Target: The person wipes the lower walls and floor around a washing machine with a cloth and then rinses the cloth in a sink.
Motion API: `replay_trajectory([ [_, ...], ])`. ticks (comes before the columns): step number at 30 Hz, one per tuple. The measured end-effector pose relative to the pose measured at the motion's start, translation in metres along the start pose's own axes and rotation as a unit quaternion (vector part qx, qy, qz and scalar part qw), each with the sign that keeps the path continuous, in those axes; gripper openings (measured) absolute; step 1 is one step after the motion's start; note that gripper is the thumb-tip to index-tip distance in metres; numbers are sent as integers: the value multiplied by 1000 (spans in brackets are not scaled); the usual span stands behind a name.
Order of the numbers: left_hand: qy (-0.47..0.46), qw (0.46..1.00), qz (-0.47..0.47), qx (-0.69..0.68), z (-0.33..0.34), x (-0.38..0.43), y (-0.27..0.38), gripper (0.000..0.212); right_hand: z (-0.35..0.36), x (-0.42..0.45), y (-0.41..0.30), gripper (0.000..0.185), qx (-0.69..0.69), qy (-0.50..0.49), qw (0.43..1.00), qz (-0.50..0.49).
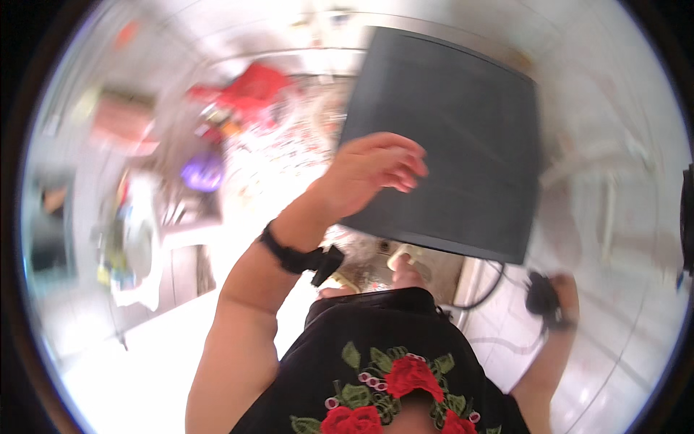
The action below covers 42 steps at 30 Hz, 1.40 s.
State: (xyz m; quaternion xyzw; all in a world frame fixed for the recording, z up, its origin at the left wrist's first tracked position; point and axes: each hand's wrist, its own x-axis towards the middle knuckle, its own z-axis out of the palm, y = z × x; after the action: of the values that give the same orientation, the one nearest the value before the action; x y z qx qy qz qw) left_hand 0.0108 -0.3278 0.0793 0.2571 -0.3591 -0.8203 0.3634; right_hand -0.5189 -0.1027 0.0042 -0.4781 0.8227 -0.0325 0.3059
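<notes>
My left hand (377, 168) hovers over or rests on a large dark grey flat top (455, 135), probably of an appliance; contact cannot be told. Its fingers are loosely bent and hold nothing visible. A black band with a small device (303, 260) circles that wrist. At the lower right, beside the tiled wall, is my right hand (566, 298), blurred and partly hidden. A dark bundled object (541, 293) lies against it, with thin cords nearby; whether the hand grips it is unclear. A dark hose (490, 290) curves from below the grey top's near edge.
A patterned floor (282, 157) shows left of the grey top. Beyond are a red bag (257, 89), a purple bag (203, 172) and a pink container (122, 122). White tiled walls (612, 314) stand close on the right. My feet in light slippers (398, 257) are just below the grey top.
</notes>
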Motion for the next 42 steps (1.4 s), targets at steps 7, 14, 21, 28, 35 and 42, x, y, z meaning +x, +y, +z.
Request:
replay_trajectory([
  [7, 133, 967, -44, 211, -126, -230, 19, 23, 33, -102, -125, 18, 460, 102, 882, -22],
  [14, 466, 837, 287, -26, -220, -462, 21, 24, 80, -104, -343, 19, 391, 3, 864, -316],
  [21, 531, 692, 471, -133, -242, -625, 1, 20, 175, -196, -605, 25, 313, -234, 811, -436],
  [28, 583, 608, 508, -180, -262, -692, -29, 21, 318, -238, -828, 26, 438, -409, 636, -487],
  [35, 747, 535, 391, -60, -292, -715, 15, 29, 445, -287, -997, 27, 385, -527, 553, -518],
  [42, 741, 513, 394, -179, -353, -720, 50, 31, 584, -262, -1038, 17, 39, -558, 701, -442],
])
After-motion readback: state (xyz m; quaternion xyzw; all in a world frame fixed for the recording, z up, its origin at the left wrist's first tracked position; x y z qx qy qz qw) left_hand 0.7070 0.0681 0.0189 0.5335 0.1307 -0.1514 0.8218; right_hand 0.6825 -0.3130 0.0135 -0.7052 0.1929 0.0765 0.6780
